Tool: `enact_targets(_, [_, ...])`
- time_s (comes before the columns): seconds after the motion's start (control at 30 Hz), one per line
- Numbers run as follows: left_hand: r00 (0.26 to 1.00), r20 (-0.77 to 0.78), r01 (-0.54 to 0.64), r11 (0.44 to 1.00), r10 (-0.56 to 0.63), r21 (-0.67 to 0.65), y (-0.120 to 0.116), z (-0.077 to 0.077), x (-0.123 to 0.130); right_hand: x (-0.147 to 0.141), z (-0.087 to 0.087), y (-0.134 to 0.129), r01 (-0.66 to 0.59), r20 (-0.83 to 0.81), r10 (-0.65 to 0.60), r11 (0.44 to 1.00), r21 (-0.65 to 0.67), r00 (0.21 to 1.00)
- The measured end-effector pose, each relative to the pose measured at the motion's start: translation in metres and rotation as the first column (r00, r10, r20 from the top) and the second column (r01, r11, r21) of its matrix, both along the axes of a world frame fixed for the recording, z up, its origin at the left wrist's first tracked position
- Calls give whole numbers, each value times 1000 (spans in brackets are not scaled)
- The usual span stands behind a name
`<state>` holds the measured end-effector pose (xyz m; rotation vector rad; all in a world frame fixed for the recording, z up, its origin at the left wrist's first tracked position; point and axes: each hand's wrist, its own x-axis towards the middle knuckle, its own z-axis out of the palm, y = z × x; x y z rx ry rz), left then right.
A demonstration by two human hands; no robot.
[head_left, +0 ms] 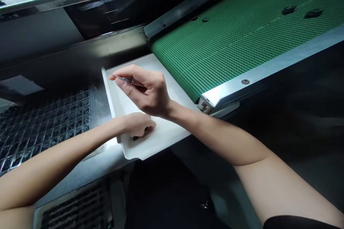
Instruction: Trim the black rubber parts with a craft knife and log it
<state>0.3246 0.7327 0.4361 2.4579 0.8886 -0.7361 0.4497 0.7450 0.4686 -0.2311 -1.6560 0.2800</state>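
Where the left hand (138, 123) curls, a dark part (137, 137) is mostly hidden.

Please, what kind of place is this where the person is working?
Probably a factory line for small parts. A green conveyor belt carries small dark parts toward a white tray, and a clear gridded tray lies beside it. The right hand holds tweezers; the left hand rests on the white tray.
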Motion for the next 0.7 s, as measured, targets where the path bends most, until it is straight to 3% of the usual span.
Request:
enact_targets(0.2, [989,22,-146,987,147,-71,0,-7,-4,2,1,-6,-108,-32,106,993,-53,994])
enact_targets(0.43, [973,41,-224,973,227,-53,10,-5,-13,13,1,-5,-53,69,60,993,-106,996])
enact_targets(0.6, [901,112,-394,898,420,-194,22,4,-23,9,1,-8,-31,56,38,992,-120,998])
enact_targets(0.7, [849,252,-409,880,464,-242,26,12,-29,9,1,-11,-14,45,21,989,-147,999])
